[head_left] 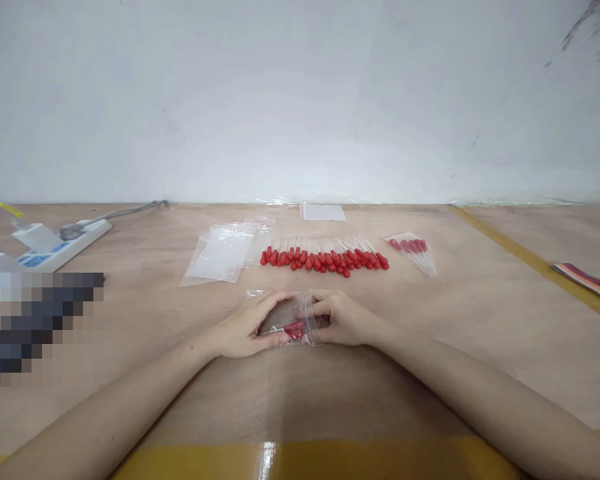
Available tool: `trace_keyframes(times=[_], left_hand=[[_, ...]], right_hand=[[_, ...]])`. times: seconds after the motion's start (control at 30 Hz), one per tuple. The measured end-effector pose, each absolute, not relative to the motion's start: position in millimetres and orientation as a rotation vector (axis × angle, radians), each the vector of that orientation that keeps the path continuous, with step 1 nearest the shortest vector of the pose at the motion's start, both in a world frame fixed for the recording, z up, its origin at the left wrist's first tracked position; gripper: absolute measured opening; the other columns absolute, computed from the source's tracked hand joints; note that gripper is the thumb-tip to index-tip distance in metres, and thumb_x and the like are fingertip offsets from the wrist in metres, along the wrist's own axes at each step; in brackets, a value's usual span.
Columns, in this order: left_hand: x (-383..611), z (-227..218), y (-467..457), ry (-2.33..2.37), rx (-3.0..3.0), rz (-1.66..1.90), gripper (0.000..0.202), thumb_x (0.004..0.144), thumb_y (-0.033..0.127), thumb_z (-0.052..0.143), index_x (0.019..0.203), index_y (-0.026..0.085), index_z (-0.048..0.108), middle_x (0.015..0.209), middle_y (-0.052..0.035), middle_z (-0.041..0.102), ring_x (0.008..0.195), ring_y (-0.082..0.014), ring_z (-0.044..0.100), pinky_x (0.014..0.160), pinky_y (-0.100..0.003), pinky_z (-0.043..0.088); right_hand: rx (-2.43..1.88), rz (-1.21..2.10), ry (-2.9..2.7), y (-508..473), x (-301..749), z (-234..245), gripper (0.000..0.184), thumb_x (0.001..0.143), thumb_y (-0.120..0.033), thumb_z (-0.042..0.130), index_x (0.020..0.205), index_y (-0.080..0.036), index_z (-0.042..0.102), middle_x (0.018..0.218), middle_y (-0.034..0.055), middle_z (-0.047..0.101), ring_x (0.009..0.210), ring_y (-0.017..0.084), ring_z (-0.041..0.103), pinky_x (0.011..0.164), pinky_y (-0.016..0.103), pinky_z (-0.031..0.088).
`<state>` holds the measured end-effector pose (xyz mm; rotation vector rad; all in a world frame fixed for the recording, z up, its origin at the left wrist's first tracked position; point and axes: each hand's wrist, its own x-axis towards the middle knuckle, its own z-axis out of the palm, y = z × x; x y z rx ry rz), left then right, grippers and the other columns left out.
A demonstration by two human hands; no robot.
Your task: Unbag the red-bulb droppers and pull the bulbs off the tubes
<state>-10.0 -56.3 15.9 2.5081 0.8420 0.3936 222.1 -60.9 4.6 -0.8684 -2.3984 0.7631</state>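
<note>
My left hand [253, 325] curls round the left part of a clear zip bag [296, 308], thumb along the near edge and fingers over the far edge. Inside the bag lie a few droppers [295, 329] with red bulbs, their thin clear stems pointing left toward my left palm. At the bag's right end, my right hand [337, 319] grips the plastic by its edge, close to the bulbs. Just beyond my hands, a row of loose droppers [325, 260] lies with red bulbs toward me and pale stems pointing away.
Flat zip bags [220, 252] overlap left of the row, and another bag [323, 212] lies near the wall. On the right is a filled bag of droppers [414, 250]. A power strip [65, 245] stands far left; a striped packet [587, 283] lies far right.
</note>
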Motion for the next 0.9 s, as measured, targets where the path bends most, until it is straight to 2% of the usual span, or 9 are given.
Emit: trace_keyframes(times=[0.13,0.3,0.47,0.57,0.67,0.8,0.9], left_hand=[[-11,15,-57,0.829,2.528,0.392,0.057,0.082,0.041,0.051,0.130,0.021,0.027,0.130,-0.0097,0.043,0.116,-0.0235,0.043,0.096,-0.038,0.037],[-11,14,-57,0.841,2.554,0.360,0.059,0.082,0.042,0.049,0.132,0.021,0.024,0.132,-0.0101,0.040,0.119,-0.0243,0.040,0.097,-0.039,0.036],[-12,9,-55,0.854,2.595,0.320,0.068,0.082,0.046,0.049,0.136,0.020,0.017,0.137,-0.0122,0.034,0.122,-0.0263,0.036,0.099,-0.041,0.034],[-13,7,-55,0.840,2.618,0.300,0.072,0.082,0.048,0.047,0.138,0.019,0.012,0.139,-0.0131,0.030,0.125,-0.0270,0.033,0.101,-0.042,0.032],[-13,10,-56,0.822,2.640,0.224,0.078,0.082,0.051,0.044,0.140,0.019,0.004,0.145,-0.0129,0.018,0.131,-0.0284,0.022,0.105,-0.043,0.026],[-12,16,-57,0.864,2.617,0.105,0.062,0.090,0.046,0.029,0.141,0.022,0.003,0.147,-0.0082,0.011,0.134,-0.0252,0.014,0.108,-0.043,0.020],[-10,18,-58,0.882,2.621,0.075,0.057,0.092,0.044,0.024,0.141,0.023,0.004,0.148,-0.0064,0.011,0.134,-0.0236,0.013,0.109,-0.043,0.017]], right_hand=[[-0.765,0.651,-2.450,-64,217,-1,0.031,0.072,-0.037,0.063,0.098,-0.020,0.064,0.093,0.0043,0.058,0.081,0.014,0.054,0.071,0.025,0.043],[-0.670,0.464,-2.557,-68,215,5,0.023,0.081,-0.020,0.048,0.100,-0.016,0.061,0.092,0.0067,0.060,0.085,0.015,0.053,0.072,0.027,0.042],[-0.688,0.560,-2.440,-64,220,10,0.026,0.083,-0.018,0.045,0.105,-0.017,0.058,0.098,0.0070,0.060,0.082,0.013,0.055,0.070,0.024,0.043],[-0.744,0.618,-2.368,-62,222,10,0.022,0.083,-0.019,0.047,0.101,-0.017,0.059,0.092,0.0054,0.061,0.077,0.012,0.055,0.066,0.022,0.043],[-0.765,0.479,-2.459,-62,223,11,0.019,0.080,-0.017,0.049,0.096,-0.018,0.061,0.094,0.0038,0.061,0.080,0.012,0.055,0.069,0.023,0.042],[-0.732,0.204,-2.563,-62,222,14,0.011,0.078,-0.019,0.053,0.086,-0.018,0.061,0.091,0.0044,0.060,0.087,0.017,0.051,0.077,0.028,0.040],[-0.730,0.158,-2.588,-60,220,12,0.009,0.079,-0.016,0.049,0.082,-0.016,0.058,0.086,0.0068,0.058,0.085,0.017,0.049,0.078,0.030,0.040]])
